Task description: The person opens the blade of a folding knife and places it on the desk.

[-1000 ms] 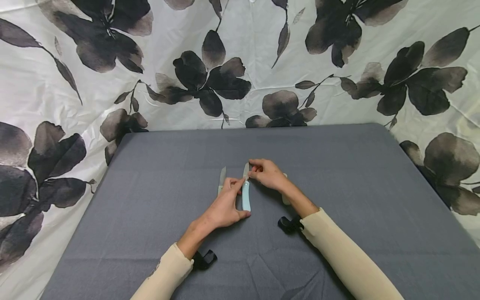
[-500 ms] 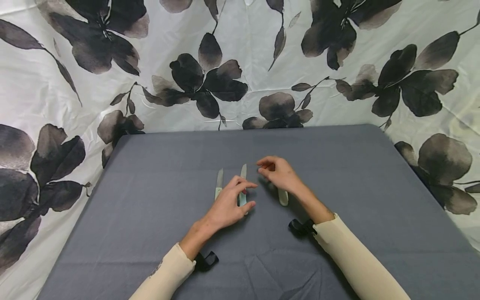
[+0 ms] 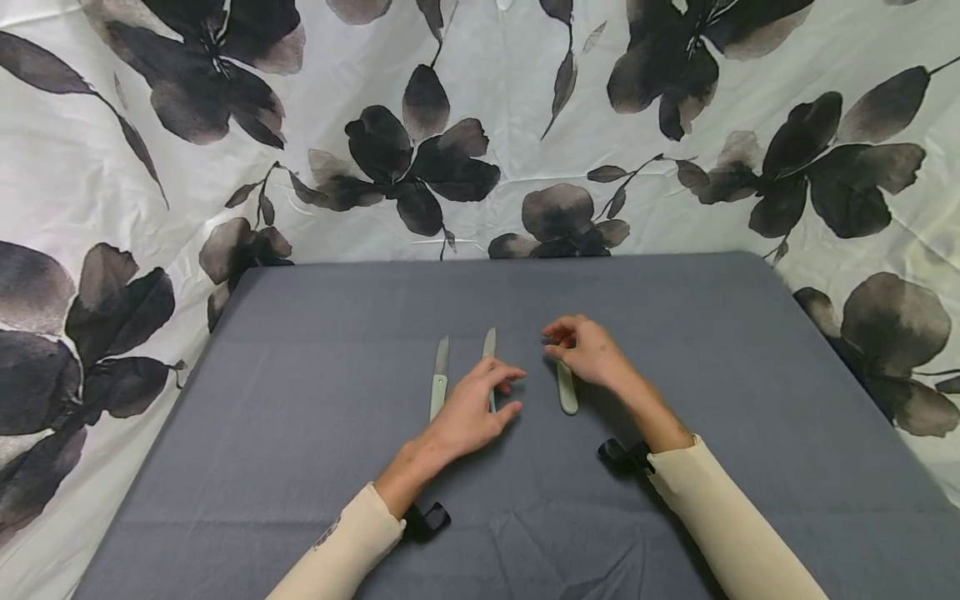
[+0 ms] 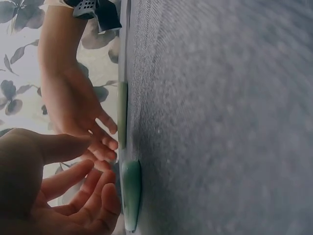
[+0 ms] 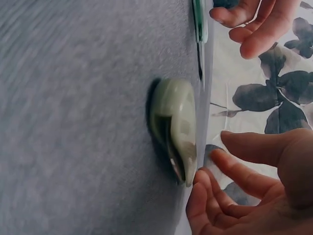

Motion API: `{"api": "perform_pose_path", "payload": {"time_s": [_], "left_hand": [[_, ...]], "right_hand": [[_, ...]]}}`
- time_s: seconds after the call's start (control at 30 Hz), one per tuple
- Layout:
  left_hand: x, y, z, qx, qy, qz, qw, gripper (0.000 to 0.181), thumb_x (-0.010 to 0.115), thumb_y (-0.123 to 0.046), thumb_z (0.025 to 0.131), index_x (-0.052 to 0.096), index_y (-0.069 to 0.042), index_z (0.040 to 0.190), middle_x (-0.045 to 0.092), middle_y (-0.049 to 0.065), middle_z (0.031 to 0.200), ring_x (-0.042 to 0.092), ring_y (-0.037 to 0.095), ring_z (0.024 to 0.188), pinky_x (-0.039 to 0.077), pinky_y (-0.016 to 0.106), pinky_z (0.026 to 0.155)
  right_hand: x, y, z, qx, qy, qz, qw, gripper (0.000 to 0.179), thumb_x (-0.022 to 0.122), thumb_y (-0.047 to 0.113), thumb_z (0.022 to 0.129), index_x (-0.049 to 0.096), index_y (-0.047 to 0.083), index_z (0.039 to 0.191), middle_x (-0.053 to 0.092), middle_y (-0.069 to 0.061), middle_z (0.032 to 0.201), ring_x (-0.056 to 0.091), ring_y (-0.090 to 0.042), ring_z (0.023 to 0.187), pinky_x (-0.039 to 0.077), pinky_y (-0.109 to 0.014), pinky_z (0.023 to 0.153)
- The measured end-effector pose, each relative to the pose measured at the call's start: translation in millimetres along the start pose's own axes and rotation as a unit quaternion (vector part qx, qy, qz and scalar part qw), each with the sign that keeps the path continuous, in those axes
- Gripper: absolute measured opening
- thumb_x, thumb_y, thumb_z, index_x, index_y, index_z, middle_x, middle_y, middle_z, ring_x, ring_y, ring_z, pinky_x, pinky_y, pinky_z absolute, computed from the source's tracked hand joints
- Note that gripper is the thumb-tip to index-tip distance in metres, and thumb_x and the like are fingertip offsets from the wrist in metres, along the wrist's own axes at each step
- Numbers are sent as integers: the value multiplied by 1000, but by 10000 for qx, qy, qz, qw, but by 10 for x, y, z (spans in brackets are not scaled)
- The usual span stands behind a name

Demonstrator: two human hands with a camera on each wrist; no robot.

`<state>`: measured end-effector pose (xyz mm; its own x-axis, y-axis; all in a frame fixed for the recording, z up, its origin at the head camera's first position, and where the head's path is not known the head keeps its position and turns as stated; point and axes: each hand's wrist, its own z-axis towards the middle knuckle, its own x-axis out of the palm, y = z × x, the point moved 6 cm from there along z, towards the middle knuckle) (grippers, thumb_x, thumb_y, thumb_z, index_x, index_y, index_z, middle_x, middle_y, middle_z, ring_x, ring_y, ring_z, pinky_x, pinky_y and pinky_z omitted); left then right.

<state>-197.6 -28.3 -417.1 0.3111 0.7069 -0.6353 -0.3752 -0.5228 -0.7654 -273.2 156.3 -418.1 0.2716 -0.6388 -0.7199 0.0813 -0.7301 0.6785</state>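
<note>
Three folding knives lie side by side on the grey cloth. The left one [image 3: 438, 392] has a pale green handle and its blade out. The middle knife [image 3: 490, 342] also has its blade out; its light blue handle is mostly behind my left hand [image 3: 468, 408], which hovers over it with thumb and fingers apart. By the far end of the right knife [image 3: 567, 397] is my right hand [image 3: 588, 352], thumb and bent fingers apart. In the right wrist view, fingertips are right at the tip of that pale green handle [image 5: 185, 112], with blade metal showing in its slot.
A grey cloth [image 3: 315, 467] covers the table, with wrinkles near its front edge. Behind it hangs a white curtain [image 3: 517, 150] printed with dark flowers. A black wrist mount [image 3: 427, 522] is on each arm.
Both hands have let go of the middle knife, which now lies on the cloth. My right hand has moved right to the right knife; my left hand has opened and shifted slightly right.
</note>
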Motion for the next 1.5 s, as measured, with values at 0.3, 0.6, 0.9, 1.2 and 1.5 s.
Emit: {"api": "perform_pose_path", "payload": {"time_s": [0.3, 0.6, 0.9, 1.2, 1.5], "left_hand": [[58, -21, 13, -38, 98, 15, 9999, 38, 70, -9, 100, 64, -5, 138, 61, 13, 123, 63, 24, 100, 49, 24, 71], [81, -117, 89, 8, 11, 151, 9999, 41, 71, -8, 98, 63, -5, 138, 63, 12, 118, 55, 13, 75, 48, 22, 70], [209, -174, 158, -221, 427, 264, 9985, 54, 72, -6, 97, 53, -3, 148, 58, 16, 129, 63, 16, 85, 53, 23, 75], [289, -181, 180, -226, 515, 127, 9983, 59, 75, -1, 93, 52, 0, 148, 60, 18, 128, 68, 22, 90, 54, 19, 75], [345, -180, 213, -305, 574, 172, 9977, 63, 76, -2, 92, 50, 0, 150, 60, 19, 128, 69, 24, 94, 54, 18, 75]], "right_hand": [[-37, -108, -32, 193, 92, -268, 9994, 31, 65, 12, 102, 68, 0, 130, 60, -23, 121, 61, -36, 107, 53, -46, 86], [-53, -181, -37, 383, 261, -181, 9988, 23, 64, 17, 103, 72, 1, 115, 67, -15, 99, 61, -23, 82, 49, -31, 70], [-23, -212, -69, 664, 310, -114, 9972, 23, 63, 19, 104, 69, 2, 117, 66, -15, 103, 60, -22, 82, 49, -31, 70], [-7, -234, -87, 792, 249, -139, 9964, 23, 63, 21, 104, 69, 1, 115, 68, -15, 103, 61, -22, 82, 48, -30, 69], [-12, -228, -112, 808, 215, -233, 9962, 21, 67, 23, 101, 70, 3, 105, 67, -12, 93, 58, -21, 75, 45, -30, 65]]}}
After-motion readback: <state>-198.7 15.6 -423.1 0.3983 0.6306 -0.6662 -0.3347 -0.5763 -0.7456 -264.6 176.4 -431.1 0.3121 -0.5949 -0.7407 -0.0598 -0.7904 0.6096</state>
